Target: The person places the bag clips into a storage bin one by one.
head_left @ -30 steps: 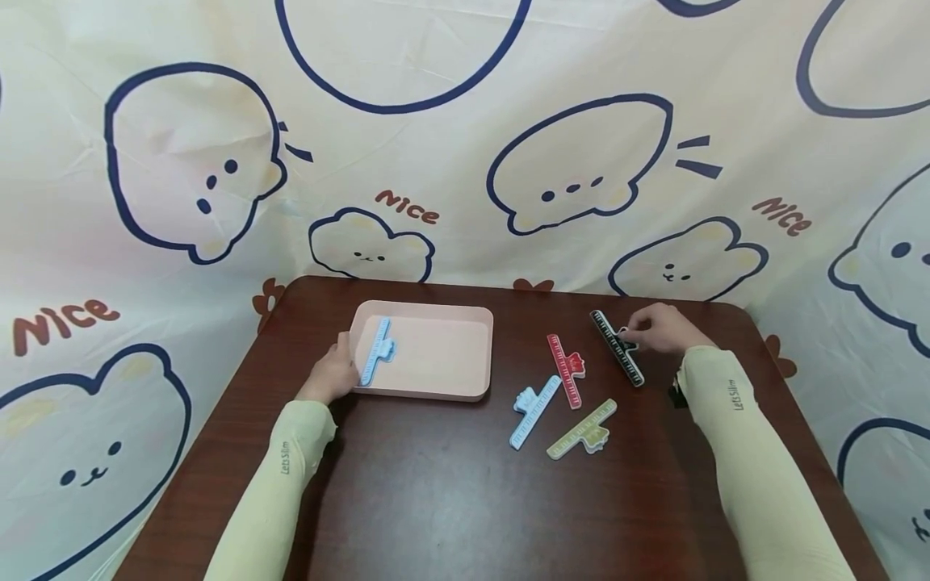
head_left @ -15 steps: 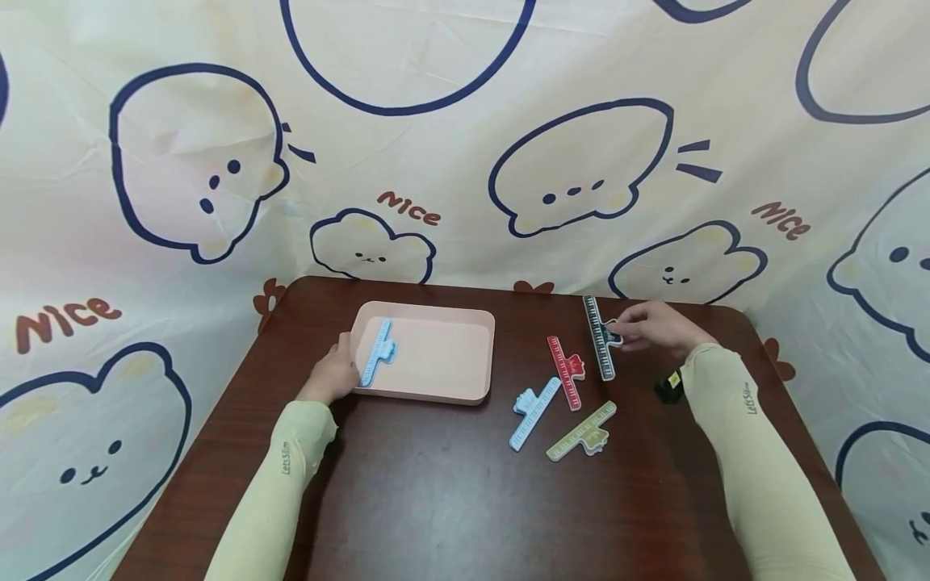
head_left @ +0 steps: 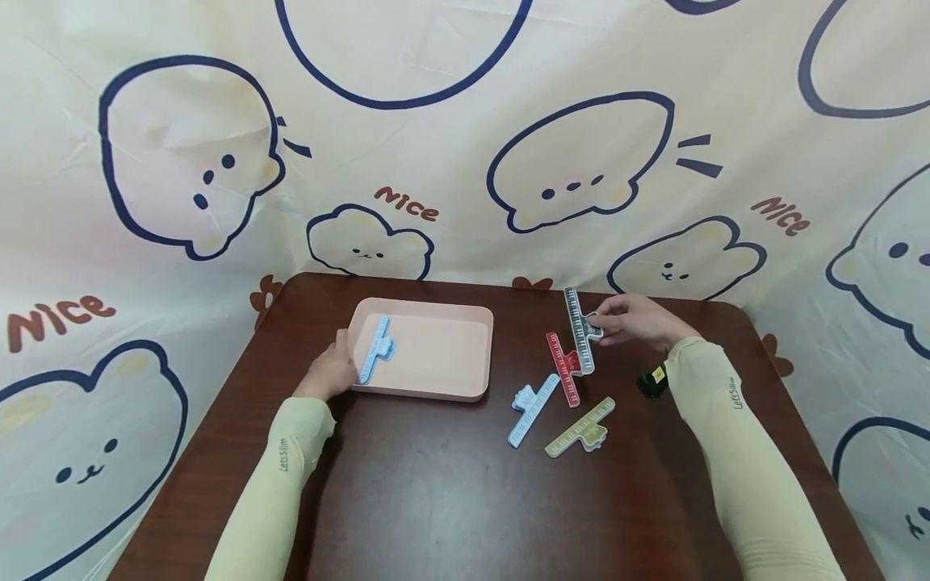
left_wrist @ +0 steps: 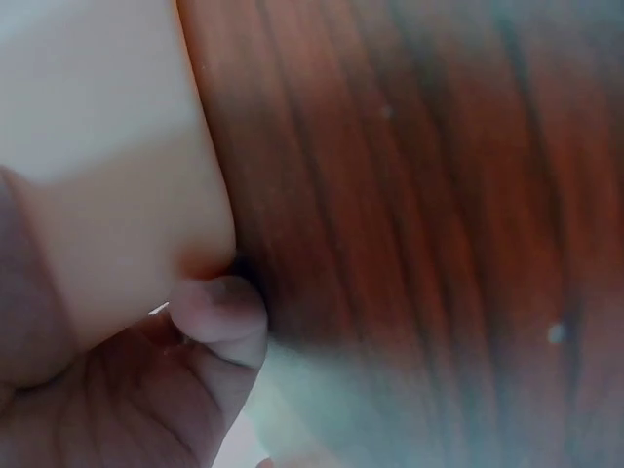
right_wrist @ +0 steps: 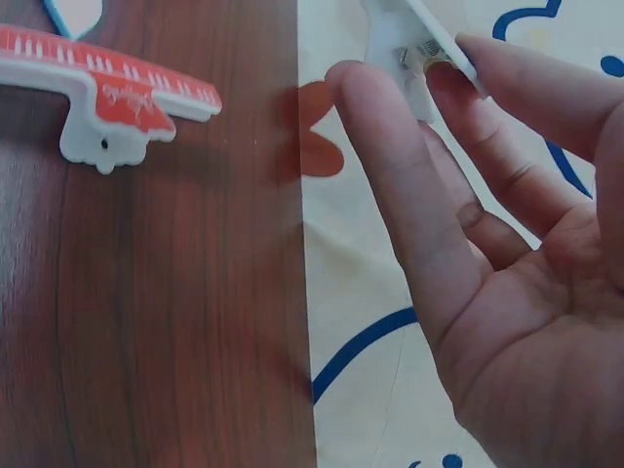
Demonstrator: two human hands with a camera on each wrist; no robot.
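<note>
Right wrist view crops the black clip [right_wrist: 392,34]; lettering [right_wrist: 127,97] on the red clip [right_wrist: 109,74] seems unreadable.

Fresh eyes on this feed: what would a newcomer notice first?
Probably the bold cartoon-bear backdrop behind the table. Next, the black clip pinched in the right hand, near the red clip. Then the pale pink tray, held at its left side by the left hand, one light-blue clip inside.

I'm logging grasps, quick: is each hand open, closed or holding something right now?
Left hand: holding the pink tray at its left edge.
Right hand: holding the black clip, pinched by its handle.
</note>
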